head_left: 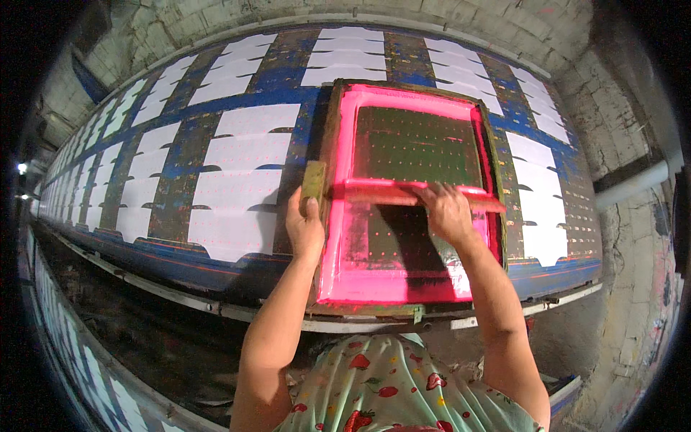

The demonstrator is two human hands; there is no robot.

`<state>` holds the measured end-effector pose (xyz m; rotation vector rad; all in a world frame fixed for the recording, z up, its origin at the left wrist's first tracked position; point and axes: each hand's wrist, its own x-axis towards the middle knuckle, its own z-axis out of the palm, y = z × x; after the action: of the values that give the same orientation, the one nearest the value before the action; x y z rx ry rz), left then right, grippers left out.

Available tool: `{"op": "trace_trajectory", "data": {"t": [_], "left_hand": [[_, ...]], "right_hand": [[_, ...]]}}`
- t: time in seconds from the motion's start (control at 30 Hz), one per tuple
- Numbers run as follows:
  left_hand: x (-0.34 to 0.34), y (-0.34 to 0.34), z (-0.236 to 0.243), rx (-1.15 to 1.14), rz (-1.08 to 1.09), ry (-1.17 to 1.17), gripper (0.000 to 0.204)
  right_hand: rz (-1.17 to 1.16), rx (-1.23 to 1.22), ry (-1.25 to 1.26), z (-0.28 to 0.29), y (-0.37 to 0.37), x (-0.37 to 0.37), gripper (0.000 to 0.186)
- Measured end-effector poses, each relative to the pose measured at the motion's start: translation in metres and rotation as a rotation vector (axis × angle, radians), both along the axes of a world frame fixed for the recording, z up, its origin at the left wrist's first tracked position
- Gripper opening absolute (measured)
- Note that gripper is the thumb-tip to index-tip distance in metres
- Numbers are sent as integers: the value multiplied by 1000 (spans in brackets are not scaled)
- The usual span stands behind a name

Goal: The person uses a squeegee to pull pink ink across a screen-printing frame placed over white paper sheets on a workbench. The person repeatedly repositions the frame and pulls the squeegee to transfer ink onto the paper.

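Observation:
A screen-printing frame lies on the long table in front of me, its mesh edged with bright pink ink. My right hand grips a squeegee that spans the frame from side to side, about halfway along the mesh. Dark green mesh with small pink marks shows beyond the squeegee. At the frame's left side, my left hand is closed around a yellow-green block, thumb on top. How the block joins the frame is hidden.
White cut pieces lie in rows along the blue-and-brown printing table; some bear small pink dots. A pale metal rail runs along the near edge. A block wall and a pipe stand at right. Another table with white pieces is at lower left.

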<state>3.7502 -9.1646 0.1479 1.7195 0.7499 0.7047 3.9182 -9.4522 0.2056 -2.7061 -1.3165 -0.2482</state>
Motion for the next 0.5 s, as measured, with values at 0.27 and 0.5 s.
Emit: {"op": "trace_trajectory", "data": {"t": [0.27, 0.5], "left_hand": [[-2, 1, -8, -138, 14, -3, 48], [-2, -2, -7, -164, 26, -26, 47]], "right_hand": [[-9, 0, -140, -35, 56, 186, 48], [-84, -114, -54, -27, 98, 298, 28]]}}
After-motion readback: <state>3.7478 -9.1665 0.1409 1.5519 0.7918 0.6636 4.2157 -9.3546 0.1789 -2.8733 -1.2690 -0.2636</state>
